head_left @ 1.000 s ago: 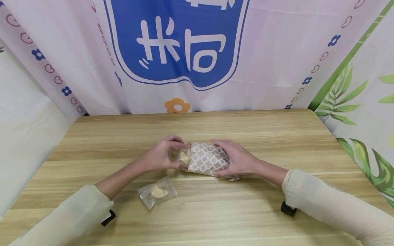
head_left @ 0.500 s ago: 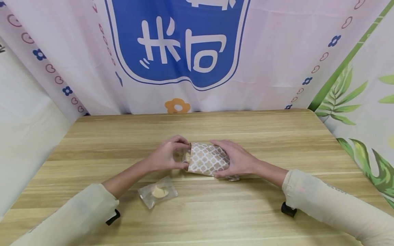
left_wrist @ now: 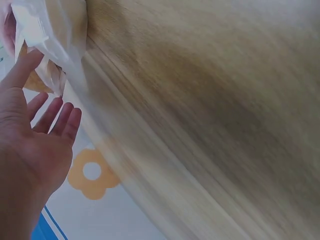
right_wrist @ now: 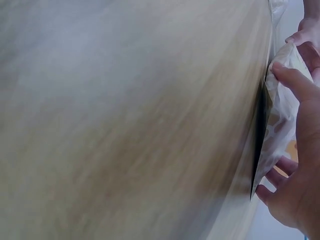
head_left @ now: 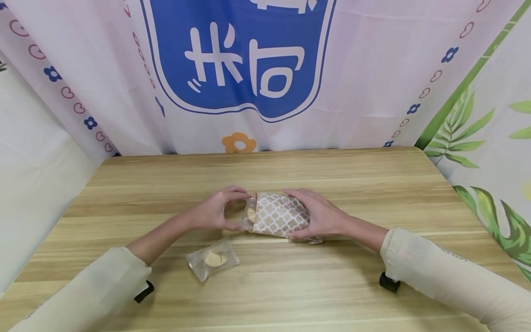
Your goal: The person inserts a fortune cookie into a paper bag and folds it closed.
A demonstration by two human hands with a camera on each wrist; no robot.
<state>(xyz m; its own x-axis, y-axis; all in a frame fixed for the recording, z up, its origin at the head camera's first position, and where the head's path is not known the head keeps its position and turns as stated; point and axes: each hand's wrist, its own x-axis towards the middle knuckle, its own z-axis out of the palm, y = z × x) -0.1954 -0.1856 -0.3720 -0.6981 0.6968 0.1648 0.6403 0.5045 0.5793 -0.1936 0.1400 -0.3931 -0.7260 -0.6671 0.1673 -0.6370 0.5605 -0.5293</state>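
A tan and white patterned paper bag [head_left: 278, 213] lies on the wooden table [head_left: 332, 286], its mouth facing left. My right hand [head_left: 317, 213] grips the bag's right end, thumb and fingers on opposite edges. A cookie in a clear wrapper [head_left: 250, 215] sticks partly out of the mouth; the rest is hidden inside. My left hand [head_left: 213, 210] holds the wrapper's far and near edges between fingers and thumb. Closer to me, a second clear-wrapped cookie [head_left: 215, 259] lies loose on the table. In the right wrist view, the bag [right_wrist: 280, 120] stands edge-on in my right hand [right_wrist: 302, 150].
A pinkish-white curtain [head_left: 361, 78] with a blue emblem hangs behind the table's far edge. Leaf-patterned cloth [head_left: 469, 133] borders the right side, plain white cloth [head_left: 33, 175] the left. Dark straps [head_left: 389, 282] show under the sleeves.
My left hand pushed the wrapped cookie rightward into the bag's mouth, then drew back slightly left, showing more of the wrapper. My right hand and the loose cookie have stayed put.
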